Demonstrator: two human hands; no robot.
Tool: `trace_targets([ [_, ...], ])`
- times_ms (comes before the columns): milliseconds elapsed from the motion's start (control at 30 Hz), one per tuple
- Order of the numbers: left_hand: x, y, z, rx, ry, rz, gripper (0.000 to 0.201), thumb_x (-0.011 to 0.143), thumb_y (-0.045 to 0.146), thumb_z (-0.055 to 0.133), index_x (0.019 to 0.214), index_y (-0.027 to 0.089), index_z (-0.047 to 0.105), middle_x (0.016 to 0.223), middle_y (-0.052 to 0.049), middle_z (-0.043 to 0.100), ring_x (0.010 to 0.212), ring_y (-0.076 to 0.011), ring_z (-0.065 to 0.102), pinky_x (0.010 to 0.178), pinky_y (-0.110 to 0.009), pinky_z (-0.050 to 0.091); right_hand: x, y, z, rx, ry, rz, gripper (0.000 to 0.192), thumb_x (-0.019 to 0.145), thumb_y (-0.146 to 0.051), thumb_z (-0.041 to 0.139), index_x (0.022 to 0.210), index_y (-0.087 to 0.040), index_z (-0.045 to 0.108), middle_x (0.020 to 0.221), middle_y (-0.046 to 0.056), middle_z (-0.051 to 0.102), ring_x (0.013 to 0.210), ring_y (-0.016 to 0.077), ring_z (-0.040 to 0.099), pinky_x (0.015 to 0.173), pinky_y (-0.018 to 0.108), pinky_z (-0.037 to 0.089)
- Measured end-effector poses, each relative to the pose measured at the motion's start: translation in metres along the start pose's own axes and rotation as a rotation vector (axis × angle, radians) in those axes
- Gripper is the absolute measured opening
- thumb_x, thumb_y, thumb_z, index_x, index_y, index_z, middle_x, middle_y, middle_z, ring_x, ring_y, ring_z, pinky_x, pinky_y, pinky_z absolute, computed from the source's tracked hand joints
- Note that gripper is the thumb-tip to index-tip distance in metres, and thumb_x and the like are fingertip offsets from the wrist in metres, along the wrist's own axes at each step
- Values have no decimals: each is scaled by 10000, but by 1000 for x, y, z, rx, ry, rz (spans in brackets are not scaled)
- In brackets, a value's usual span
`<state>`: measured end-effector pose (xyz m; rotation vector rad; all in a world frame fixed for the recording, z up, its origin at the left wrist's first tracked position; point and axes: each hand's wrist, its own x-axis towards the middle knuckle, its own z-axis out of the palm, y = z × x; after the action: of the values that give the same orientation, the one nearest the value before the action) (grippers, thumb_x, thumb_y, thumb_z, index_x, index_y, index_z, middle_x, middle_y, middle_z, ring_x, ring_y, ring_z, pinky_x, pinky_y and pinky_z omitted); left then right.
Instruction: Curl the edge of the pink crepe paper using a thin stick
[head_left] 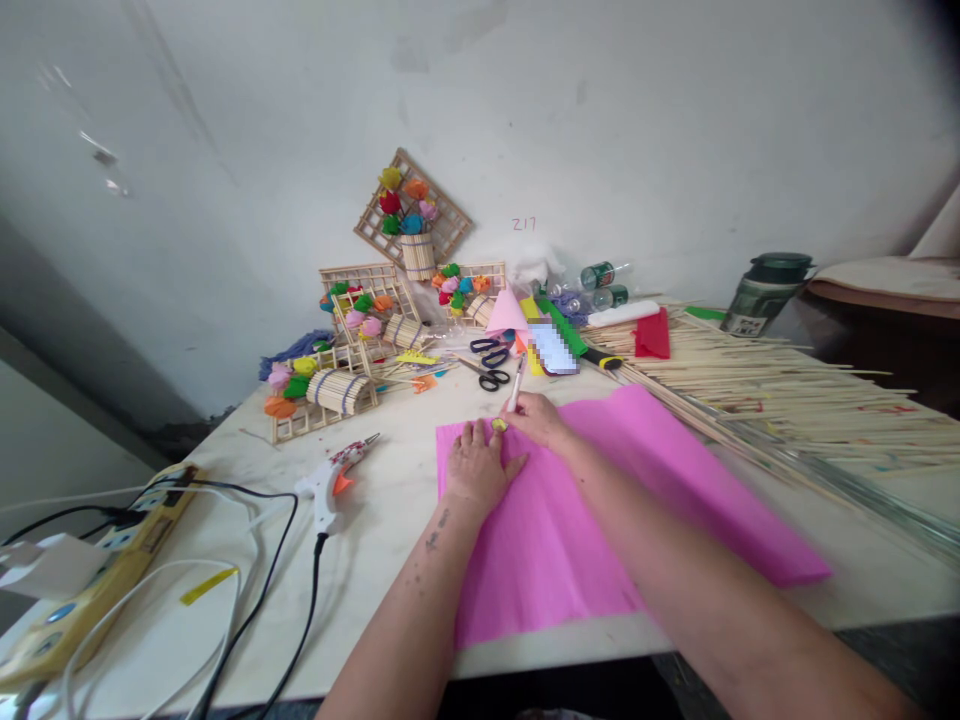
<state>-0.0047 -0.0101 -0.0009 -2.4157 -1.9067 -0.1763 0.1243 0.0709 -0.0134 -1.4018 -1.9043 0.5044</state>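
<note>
The left hand [478,462] lies flat, fingers spread, on the pink paper sheet [600,500] at its far left corner, touching the right hand [536,415], whose fingers pinch an upright pen [515,385].

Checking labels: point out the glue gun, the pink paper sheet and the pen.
glue gun [328,487], head view, on its white body.
pink paper sheet [570,520], head view, bare middle of the sheet.
pen [516,385], head view, on its barrel above the right hand.

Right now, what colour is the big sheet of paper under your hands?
Bright pink. The paper sheet shows plainly in the head view, spread flat on the table.
</note>
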Motion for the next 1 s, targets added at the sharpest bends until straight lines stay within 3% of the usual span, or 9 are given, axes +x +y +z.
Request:
trace_targets([
  [467, 1, -2, 1, -1, 24, -3, 580, 834, 560, 274, 1294, 214, 355, 1324, -121, 382, 1236, -266, 303, 979, -423, 279, -1, -4, -5, 58, 64, 8, 206, 707, -336, 541, 717, -153, 635, 668, 21, 641, 598, 119, 543, 568, 208, 393],
  [733, 2, -10, 1, -79, 63, -9, 407, 871, 433, 296, 1207, 277, 465, 1283, -60, 428, 1198, -220, 344, 987, -397, 271, -4, -6, -7, -60, -29, -25, 236, 684, -384, 562, 721, -170, 654, 600, 3, 615, 562, 117, 527, 509, 197, 346],
  [1000, 4, -19, 5, -140, 89, 2, 421, 836, 482, 356, 1201, 312, 478, 1277, -36, 432, 1190, -215, 355, 1000, -375, 261, -6, -10, -10, -102, -48, -34, 230, 682, -382, 569, 727, -174, 657, 601, -1, 604, 566, 112, 529, 514, 191, 340],
])
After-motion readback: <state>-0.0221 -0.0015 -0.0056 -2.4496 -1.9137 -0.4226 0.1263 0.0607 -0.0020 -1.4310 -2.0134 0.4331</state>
